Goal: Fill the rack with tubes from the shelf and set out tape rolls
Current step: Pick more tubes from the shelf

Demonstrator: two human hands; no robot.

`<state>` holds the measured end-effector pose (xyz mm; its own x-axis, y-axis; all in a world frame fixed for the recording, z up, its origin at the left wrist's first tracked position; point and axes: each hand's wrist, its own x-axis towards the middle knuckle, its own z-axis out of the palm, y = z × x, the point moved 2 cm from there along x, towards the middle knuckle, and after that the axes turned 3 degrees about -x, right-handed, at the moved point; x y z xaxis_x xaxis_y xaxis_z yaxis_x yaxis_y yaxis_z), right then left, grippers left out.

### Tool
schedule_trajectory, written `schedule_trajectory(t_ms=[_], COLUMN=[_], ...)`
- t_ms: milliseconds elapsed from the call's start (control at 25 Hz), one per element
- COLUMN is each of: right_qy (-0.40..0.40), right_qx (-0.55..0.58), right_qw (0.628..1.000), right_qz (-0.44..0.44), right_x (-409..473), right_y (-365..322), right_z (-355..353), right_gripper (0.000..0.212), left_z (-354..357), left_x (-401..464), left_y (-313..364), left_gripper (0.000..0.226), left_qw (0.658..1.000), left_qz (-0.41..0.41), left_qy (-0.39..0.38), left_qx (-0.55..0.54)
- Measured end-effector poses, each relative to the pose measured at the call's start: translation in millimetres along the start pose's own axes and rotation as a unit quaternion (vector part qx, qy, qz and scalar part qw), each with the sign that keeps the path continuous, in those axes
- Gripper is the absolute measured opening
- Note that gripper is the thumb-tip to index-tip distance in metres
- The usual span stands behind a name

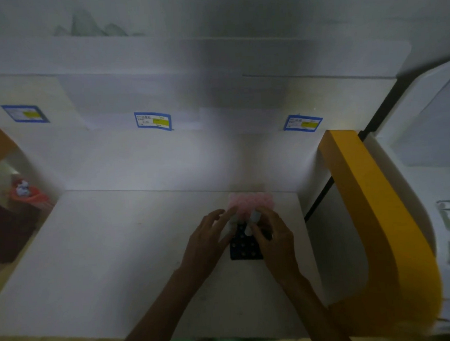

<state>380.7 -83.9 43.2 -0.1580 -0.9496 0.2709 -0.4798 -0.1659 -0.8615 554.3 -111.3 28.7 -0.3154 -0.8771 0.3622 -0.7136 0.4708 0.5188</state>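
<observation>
**Tubes going into the dark rack, dim light**

Step in hand, as judged: loading the rack. One dark rack [244, 247] lies flat on the white worktop [118, 257], toward its right side. Just behind it sits one pink holder [250, 202], bumpy on top, contents too blurred to count.

Both hands work over the rack's far end. The left hand [206, 241] has its fingers stretched toward a pale tube [235, 217]; whether it actually has hold of it cannot be told. The right hand [272, 236] is curled, pinching a second pale tube [254, 217] near the rack's top edge.

Tubes seen: two, possibly more, hidden. Rack holes showing: about six, open. No tape rolls visible.

Next move likely calls for lining a tube upright over a free hole and pressing down.

Three blue-edged labels [153, 121] on the back panel.
</observation>
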Motion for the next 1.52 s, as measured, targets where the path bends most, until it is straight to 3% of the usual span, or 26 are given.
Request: schedule_trajectory(t_ms=[200,360,640,800,960,1080,1200,1520], right_qy=[-0.018,-0.043,-0.036,-0.088,-0.039,-0.095,-0.113,-0.033], right_qx=[0.002,-0.025,-0.109,-0.075,-0.167,-0.237,-0.228,-0.275], right_qw=[0.999,0.998,0.993,0.992,0.985,0.967,0.967,0.961], right_qz=[0.03,0.047,-0.001,0.041,0.034,-0.002,-0.012,0.02], right_x=[2,2,8,8,-2,-7,-18,-114], right_y=[-2,3,5,-8,-9,-16,-27,-11], right_z=[14,17,23,16,16,7,-5,-59], right_gripper=[0.02,0.022,0.011,0.026,0.033,0.054,0.068,0.062], left_z=[-17,-25,-32,-35,-44,-48,-46,-25], left_x=[-10,-16,-17,-16,-19,-23,-28,-64], left_y=[2,-3,-10,-10,-10,-7,-1,63], left_gripper=[0.08,0.076,0.071,0.072,0.073,0.074,0.073,0.066], left_qw=[0.999,0.995,0.993,0.992,0.992,0.992,0.992,0.988], left_qz=[-0.026,-0.042,-0.028,-0.021,-0.013,-0.01,0.02,0.094], left_qy=[-0.005,-0.035,-0.056,-0.072,-0.083,-0.093,-0.107,-0.119], left_qx=[0.044,0.079,0.104,0.106,0.099,0.086,0.065,-0.018])
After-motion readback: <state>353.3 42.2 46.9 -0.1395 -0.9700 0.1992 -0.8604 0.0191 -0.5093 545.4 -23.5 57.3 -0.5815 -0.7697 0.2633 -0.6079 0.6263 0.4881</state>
